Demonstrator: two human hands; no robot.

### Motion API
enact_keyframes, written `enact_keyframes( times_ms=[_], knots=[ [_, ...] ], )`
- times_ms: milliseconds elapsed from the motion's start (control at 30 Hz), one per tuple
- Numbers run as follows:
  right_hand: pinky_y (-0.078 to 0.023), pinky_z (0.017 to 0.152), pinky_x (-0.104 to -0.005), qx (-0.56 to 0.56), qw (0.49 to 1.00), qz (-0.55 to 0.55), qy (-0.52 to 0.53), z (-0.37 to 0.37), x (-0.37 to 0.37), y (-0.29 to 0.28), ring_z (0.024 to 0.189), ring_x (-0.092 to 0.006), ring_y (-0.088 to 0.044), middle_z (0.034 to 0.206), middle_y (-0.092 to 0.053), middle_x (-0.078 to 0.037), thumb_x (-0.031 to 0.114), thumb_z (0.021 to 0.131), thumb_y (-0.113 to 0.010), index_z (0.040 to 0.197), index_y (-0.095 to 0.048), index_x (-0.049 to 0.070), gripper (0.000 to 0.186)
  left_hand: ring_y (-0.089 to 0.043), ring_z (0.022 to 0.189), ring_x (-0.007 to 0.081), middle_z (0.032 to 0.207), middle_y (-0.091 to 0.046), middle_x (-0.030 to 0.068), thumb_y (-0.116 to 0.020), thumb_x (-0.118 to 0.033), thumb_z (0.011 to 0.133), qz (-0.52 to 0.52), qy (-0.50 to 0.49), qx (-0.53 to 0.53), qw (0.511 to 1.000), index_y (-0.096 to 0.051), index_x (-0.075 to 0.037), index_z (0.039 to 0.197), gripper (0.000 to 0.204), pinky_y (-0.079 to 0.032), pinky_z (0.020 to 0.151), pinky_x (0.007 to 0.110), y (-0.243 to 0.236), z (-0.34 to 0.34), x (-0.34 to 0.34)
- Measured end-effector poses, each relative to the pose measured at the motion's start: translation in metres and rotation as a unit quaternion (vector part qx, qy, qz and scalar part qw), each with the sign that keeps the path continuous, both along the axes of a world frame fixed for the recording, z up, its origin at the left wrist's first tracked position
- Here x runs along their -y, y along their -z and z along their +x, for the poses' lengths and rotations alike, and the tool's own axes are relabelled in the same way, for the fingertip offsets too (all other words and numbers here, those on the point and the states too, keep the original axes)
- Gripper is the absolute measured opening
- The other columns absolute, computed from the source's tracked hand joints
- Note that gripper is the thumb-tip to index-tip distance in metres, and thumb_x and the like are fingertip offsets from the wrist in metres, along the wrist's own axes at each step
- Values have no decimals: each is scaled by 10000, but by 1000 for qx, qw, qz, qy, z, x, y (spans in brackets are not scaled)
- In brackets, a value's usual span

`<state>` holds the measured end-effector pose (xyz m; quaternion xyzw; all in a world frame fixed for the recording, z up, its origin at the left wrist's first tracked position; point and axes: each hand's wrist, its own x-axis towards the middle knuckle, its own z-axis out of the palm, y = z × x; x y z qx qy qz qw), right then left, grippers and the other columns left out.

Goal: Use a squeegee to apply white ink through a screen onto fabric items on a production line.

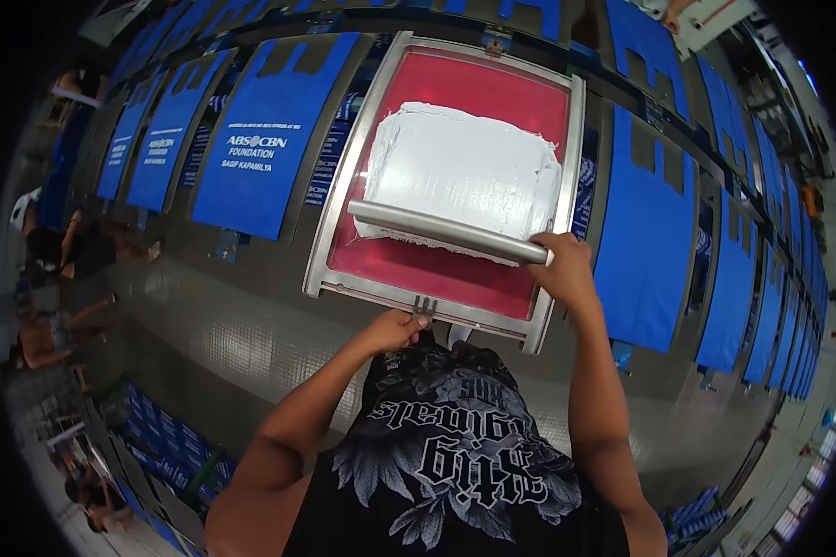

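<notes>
A screen-printing frame (pixel 318 257) with a silver metal border and a red mesh (pixel 437 79) lies in front of me. Thick white ink (pixel 460 172) coats the middle of the mesh in a rough-edged patch. Across the ink's near edge rests a long squeegee (pixel 446 229) with a silver metal holder, slanting down to the right. My right hand (pixel 567 269) is wrapped round the squeegee's right end. At the frame's near side, my left hand (pixel 395 331) is closed on the small metal bracket (pixel 425 306) fixed there.
Blue cut bag panels with handle slots lie in rows to the left (pixel 269 139) and right (pixel 646 232) of the frame; several on the left carry white print. Other people (pixel 84 241) are along the left. Stacked blue printed pieces (pixel 172 436) stand behind me at lower left.
</notes>
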<state>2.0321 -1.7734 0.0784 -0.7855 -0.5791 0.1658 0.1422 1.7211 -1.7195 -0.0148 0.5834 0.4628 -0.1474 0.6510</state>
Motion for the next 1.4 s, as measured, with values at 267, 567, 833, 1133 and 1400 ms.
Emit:
enact_keyframes(
  times_ms=[267,567,833,1133,1400],
  knots=[
    [-454,734,-263,-466,863,77,182,58,-8,71,766,-123,-589,828,-664,-47,177,695,-770,962,-681,1,332,-583,1033,331,1099,-601,225,-524,-347,907,504,-148,-111,844,-594,-19,1121,397,-441,864,401,-31,-14,-152],
    [-434,704,-259,-471,852,69,216,89,29,27,745,-125,-560,803,-637,-46,184,696,-770,950,-667,-1,331,-514,1178,236,1258,-546,194,-462,-328,965,357,-271,76,891,-464,24,1301,487,-394,975,313,-21,-5,-123],
    [-425,871,-310,-402,858,127,294,261,221,-11,928,-179,-593,991,-651,-80,85,680,-695,1040,-650,-4,373,-593,1035,233,1156,-601,214,-495,-284,952,346,-236,180,890,-461,-1,1305,454,-450,880,309,-1,206,33],
    [-439,784,-285,-462,832,110,287,360,289,47,831,-139,-580,885,-656,-45,82,663,-739,966,-675,-2,322,-563,1065,189,1169,-606,174,-480,-315,964,297,-279,160,899,-507,0,1271,441,-431,905,291,15,286,119],
    [-430,782,-284,-467,845,103,241,384,287,60,816,-139,-574,860,-652,-44,97,672,-753,979,-674,1,331,-591,983,184,1082,-642,154,-470,-313,966,342,-289,111,887,-543,4,1228,418,-441,859,286,6,297,140]
  ],
)
